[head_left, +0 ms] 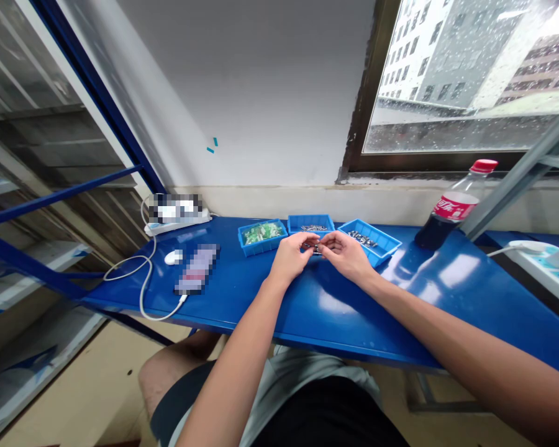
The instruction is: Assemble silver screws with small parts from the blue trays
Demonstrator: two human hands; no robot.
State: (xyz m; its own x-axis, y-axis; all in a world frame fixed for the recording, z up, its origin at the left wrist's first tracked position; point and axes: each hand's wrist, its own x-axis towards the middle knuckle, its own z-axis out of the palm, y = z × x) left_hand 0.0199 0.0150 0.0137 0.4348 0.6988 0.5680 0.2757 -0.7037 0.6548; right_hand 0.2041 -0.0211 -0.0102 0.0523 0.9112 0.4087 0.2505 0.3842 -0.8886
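Note:
My left hand (pixel 294 256) and my right hand (pixel 345 253) meet fingertip to fingertip above the front of the blue bins. Both are closed in a pinch, with a small metal part (pixel 315 248) showing between them; its exact kind is too small to tell and partly covered by the fingers. Just beyond the hands, the middle blue bin (pixel 310 220) holds thin metal pieces like screws or pins (pixel 313 228). To the right, another blue bin (pixel 382 249) contains short shiny metal pieces (pixel 361 238). Green-and-clear small items (pixel 263 232) fill the left blue bin (pixel 261 249).
A cola bottle (pixel 451 208) stands right of the bins on the blue table (pixel 354 316). At left lie a phone (pixel 198 268) with a white cable (pixel 144 298), a white mouse-like object (pixel 173 257) and a power strip (pixel 179 221). A grey metal post (pixel 517 177) rises at right.

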